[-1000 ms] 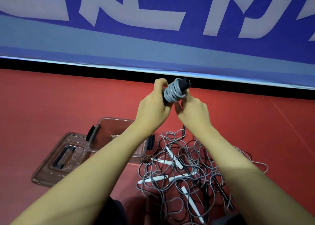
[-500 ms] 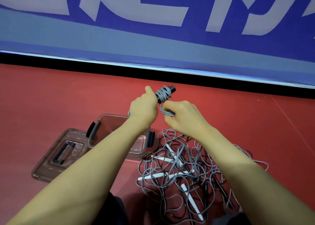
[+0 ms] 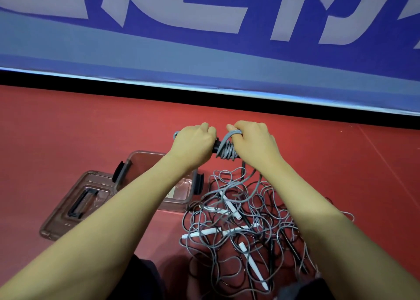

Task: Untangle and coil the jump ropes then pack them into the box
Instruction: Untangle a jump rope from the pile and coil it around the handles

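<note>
You were mid-coil: left hand gripped the black handle, right hand curled round the grey rope wraps on it. Rest of the jump ropes lay tangled at 5 o'clock, w/ the open box at 7 o'clock beside its lid. Next, prob. tuck the loose end so wraps hold, then drop the bundle in the box.
</note>
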Tool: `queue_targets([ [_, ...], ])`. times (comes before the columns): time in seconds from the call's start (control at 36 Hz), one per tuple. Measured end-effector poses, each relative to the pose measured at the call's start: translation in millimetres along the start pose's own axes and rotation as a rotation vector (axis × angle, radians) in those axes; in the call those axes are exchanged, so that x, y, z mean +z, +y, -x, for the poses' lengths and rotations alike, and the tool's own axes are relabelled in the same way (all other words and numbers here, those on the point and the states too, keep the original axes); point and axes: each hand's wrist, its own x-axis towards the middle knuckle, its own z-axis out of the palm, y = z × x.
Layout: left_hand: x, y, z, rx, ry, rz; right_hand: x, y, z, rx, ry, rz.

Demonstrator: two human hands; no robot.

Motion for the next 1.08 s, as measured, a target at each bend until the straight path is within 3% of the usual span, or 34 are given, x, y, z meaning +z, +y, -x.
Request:
queue_targets([
  [0.17,2,-6,5,0.07,0.084,-0.07,0,4,-2,0.083,-0.009,-0.136],
  [0.39,0,-5,7,0.287,0.272,0.04,6,6,0,0.222,-0.027,-0.336],
  [0.58,-6,-10,8,0.233,0.361,0.233,7,10,-8,0.231,-0.004,-0.28],
  [0.64,-13,-8,10,0.157,0.311,0.353,6,10,-8,0.19,-0.006,-0.253],
  [0.78,-21,6,9,-0.266,0.274,0.72,10,5,0,0.048,0.035,0.007],
  [0.92,-16,7,1,-0.525,0.279,0.803,19,2,2,-0.071,0.032,0.217],
  [1.08,-10,4,0,-0.637,0.15,0.734,25,-1,6,-0.173,-0.05,0.199],
])
